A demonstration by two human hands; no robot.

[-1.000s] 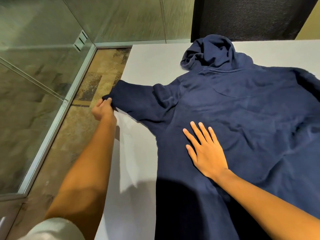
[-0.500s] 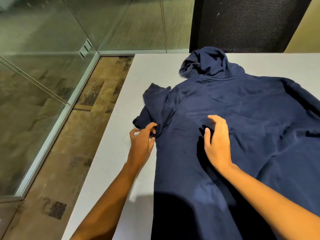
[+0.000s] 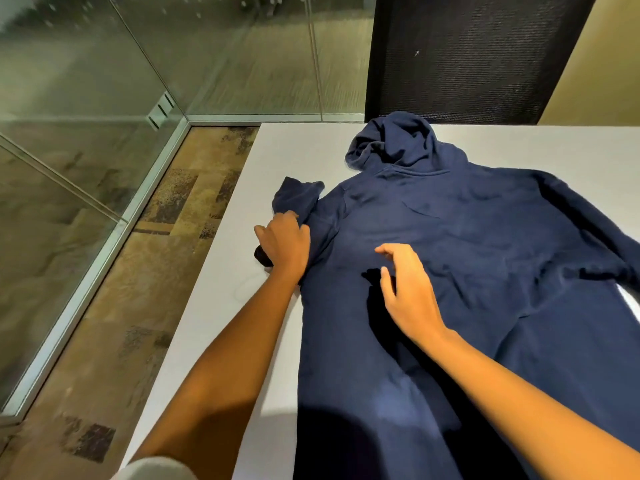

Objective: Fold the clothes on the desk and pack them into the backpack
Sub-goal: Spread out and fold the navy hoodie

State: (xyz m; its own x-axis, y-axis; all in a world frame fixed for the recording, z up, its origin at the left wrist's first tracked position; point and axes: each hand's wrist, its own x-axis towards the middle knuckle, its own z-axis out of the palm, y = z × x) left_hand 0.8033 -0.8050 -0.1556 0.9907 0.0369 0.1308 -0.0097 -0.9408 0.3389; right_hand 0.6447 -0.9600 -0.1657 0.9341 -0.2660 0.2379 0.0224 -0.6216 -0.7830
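Note:
A navy blue hoodie [image 3: 450,258] lies spread flat on the white desk [image 3: 277,154], hood toward the far edge. Its left sleeve [image 3: 298,199] is bunched and folded back beside the body. My left hand [image 3: 284,242] lies on that sleeve with the fingers curled around the fabric near the cuff. My right hand [image 3: 405,289] hovers over or lightly touches the hoodie's chest, fingers loosely bent and holding nothing. The right sleeve [image 3: 595,230] stretches toward the right edge of the view. No backpack is in view.
A black mesh chair back [image 3: 467,57] stands behind the desk's far edge. Glass walls [image 3: 104,81] with metal frames enclose the left side. Patterned brown carpet [image 3: 145,271] runs along the desk's left edge.
My left hand pulled the left sleeve from hanging off the desk's edge inward and folded it beside the body. My right hand lifted from flat on the chest to a loosely bent pose.

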